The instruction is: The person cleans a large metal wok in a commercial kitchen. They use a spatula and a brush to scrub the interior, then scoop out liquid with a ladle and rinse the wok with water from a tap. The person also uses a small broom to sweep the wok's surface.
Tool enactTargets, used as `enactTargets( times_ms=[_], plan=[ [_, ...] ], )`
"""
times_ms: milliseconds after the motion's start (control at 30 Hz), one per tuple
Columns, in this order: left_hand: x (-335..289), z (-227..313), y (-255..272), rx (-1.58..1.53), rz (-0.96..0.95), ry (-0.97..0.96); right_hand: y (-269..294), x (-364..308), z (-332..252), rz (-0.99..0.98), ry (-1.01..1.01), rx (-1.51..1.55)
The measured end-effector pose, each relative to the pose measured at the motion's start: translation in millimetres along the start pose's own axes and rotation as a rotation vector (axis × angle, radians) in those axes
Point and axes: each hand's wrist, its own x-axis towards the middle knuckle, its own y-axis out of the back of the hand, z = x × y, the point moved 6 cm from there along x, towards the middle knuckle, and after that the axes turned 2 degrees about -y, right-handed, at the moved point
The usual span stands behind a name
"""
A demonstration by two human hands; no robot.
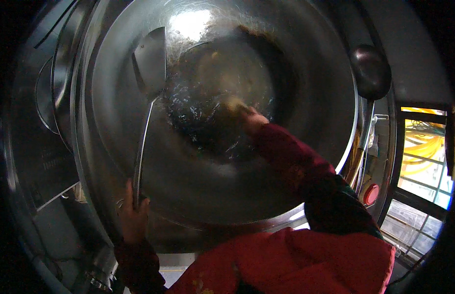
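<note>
A very large metal wok (311, 122) fills most of the view, with shallow, rippling liquid (198, 98) in its bottom. My left hand (133, 210) is at the wok's near left edge, its fingers closed round the end of a long-handled wok spatula (153, 59). The spatula's broad blade leans against the wok's left inner wall. Down in the middle of the wok, my right hand (255, 121) reaches to the liquid with its fingers closed. A blurred tan thing (233, 104) shows at its fingertips; its kind cannot be made out.
On the right, a dark ladle (370, 72) rests by the wok's rim, handle toward me. Below it is a red round object (371, 194). Farther right stands a window-like barred frame (423, 152) with yellow coils behind. Curved metal rims (65, 73) lie at the left.
</note>
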Motion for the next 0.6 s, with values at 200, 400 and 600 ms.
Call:
enactTargets(
  times_ms=[200,400,600],
  plan=[
    [-3.0,-23.6,-0.8,0.111,-0.033,0.043,-48.9,-103.3,173.8,-0.439,-0.46,0.067],
    [-6.5,-22.8,0.3,-0.138,-0.015,0.184,-63.4,-60.0,312.6,-0.161,-0.884,0.098],
    [-12.6,-44.0,1.7,0.048,0.002,0.141,-85.6,176.4,323.7,0.203,-0.501,0.102]
  ],
)
